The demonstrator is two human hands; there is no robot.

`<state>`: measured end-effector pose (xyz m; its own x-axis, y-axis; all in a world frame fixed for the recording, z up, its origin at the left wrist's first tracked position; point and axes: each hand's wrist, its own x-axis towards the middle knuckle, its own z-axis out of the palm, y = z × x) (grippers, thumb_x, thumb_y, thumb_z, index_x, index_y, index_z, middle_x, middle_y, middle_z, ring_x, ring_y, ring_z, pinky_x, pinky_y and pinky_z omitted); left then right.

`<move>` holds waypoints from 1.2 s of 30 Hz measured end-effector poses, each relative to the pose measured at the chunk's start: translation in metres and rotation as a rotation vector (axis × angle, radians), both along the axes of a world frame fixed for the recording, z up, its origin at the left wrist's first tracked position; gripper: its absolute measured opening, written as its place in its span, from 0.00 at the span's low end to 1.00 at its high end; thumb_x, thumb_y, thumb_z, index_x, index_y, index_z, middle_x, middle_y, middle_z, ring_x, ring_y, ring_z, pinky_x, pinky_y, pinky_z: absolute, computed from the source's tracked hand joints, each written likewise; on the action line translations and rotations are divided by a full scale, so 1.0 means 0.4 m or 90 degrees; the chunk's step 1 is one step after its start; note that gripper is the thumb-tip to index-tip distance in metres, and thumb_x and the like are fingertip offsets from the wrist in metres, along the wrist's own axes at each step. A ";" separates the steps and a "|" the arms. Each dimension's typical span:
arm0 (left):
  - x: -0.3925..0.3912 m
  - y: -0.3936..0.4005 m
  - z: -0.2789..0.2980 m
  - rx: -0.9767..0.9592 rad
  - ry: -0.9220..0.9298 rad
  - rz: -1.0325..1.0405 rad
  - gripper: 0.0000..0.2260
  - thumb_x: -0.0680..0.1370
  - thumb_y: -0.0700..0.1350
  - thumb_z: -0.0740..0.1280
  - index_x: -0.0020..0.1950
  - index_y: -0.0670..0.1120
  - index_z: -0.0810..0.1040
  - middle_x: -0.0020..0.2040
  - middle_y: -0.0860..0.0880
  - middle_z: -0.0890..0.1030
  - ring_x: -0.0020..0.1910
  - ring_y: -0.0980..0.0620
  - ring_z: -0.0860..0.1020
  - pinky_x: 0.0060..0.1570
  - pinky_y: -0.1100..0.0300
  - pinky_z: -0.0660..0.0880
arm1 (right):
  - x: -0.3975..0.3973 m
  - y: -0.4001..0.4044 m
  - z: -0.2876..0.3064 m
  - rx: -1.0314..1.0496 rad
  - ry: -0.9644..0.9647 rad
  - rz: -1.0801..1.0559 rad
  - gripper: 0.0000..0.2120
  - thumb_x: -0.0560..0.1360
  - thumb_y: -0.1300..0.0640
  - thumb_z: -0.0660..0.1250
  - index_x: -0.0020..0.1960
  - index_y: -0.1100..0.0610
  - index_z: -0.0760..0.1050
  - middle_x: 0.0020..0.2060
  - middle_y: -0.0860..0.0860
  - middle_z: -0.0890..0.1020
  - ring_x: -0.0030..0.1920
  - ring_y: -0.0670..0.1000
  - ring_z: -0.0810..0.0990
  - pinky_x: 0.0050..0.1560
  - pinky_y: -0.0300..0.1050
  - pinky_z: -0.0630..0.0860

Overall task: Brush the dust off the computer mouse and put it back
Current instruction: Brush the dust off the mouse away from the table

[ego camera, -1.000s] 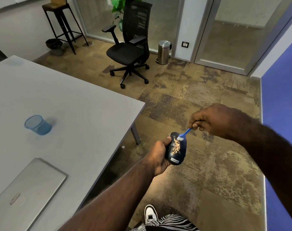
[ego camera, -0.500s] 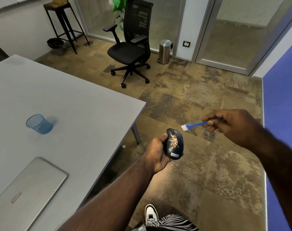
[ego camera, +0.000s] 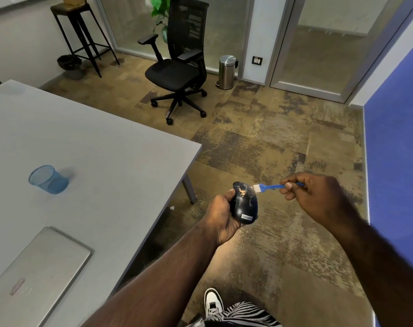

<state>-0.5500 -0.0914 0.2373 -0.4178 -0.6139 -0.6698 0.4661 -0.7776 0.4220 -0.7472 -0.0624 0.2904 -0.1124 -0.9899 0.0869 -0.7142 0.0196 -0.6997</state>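
Fingers of the left hand point(ego camera: 220, 214) curl round the mouse point(ego camera: 245, 204), gripping it over the carpet, off the table's corner at about 4 o'clock from it. Thumb and fingers of the right hand point(ego camera: 318, 199) pinch the handle of the brush point(ego camera: 269, 186), whose white bristles touch the mouse's far end at 1 o'clock. A tan patch of dust point(ego camera: 242, 191) sits near that end, and fainter streaks seem to run down the shell, though the view is too coarse to be sure.

To do this step well, the person should probably sweep outward, away from the body, tilting the mouse so the grit drops to the carpet (not onto the palm), and work round the wheel area.

Left of the hands, the grey table point(ego camera: 106, 149) carries a blue mesh cup point(ego camera: 48, 179) and a closed laptop point(ego camera: 35, 270) at 7 o'clock. Beyond, at 12 o'clock, stand an office chair point(ego camera: 179, 67), a steel bin point(ego camera: 227, 72) and glass doors; a stool point(ego camera: 80, 36) stands at 11.
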 end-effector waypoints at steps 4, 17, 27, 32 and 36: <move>0.003 0.002 -0.003 0.000 0.005 0.005 0.18 0.84 0.48 0.51 0.62 0.39 0.75 0.51 0.42 0.80 0.46 0.45 0.78 0.53 0.47 0.74 | -0.009 -0.006 0.003 -0.052 0.004 -0.032 0.08 0.77 0.66 0.66 0.50 0.57 0.83 0.33 0.43 0.83 0.35 0.40 0.83 0.37 0.26 0.75; 0.017 -0.002 0.001 0.000 0.013 0.005 0.20 0.84 0.48 0.51 0.66 0.38 0.72 0.55 0.38 0.78 0.46 0.42 0.78 0.51 0.44 0.75 | 0.013 0.003 -0.011 -0.061 -0.009 -0.049 0.09 0.76 0.66 0.67 0.49 0.56 0.83 0.34 0.44 0.84 0.34 0.42 0.83 0.39 0.34 0.80; 0.018 -0.005 0.009 -0.003 0.021 -0.005 0.20 0.84 0.48 0.51 0.65 0.37 0.73 0.59 0.37 0.76 0.49 0.41 0.77 0.55 0.44 0.74 | 0.017 -0.007 -0.028 -0.032 -0.056 -0.087 0.08 0.77 0.65 0.66 0.48 0.56 0.82 0.33 0.45 0.84 0.33 0.40 0.83 0.37 0.27 0.76; 0.017 -0.006 0.013 -0.013 0.014 -0.018 0.21 0.84 0.49 0.50 0.67 0.36 0.72 0.59 0.36 0.75 0.49 0.42 0.77 0.52 0.45 0.75 | 0.013 -0.007 -0.028 0.001 -0.110 -0.056 0.11 0.77 0.65 0.66 0.43 0.50 0.81 0.31 0.46 0.85 0.31 0.43 0.84 0.33 0.30 0.76; 0.016 -0.002 0.014 -0.006 0.012 -0.018 0.20 0.84 0.48 0.51 0.66 0.37 0.72 0.60 0.37 0.75 0.51 0.41 0.76 0.54 0.44 0.74 | 0.014 -0.020 -0.031 0.027 -0.042 -0.111 0.08 0.77 0.63 0.66 0.47 0.52 0.82 0.33 0.44 0.84 0.33 0.40 0.83 0.40 0.41 0.82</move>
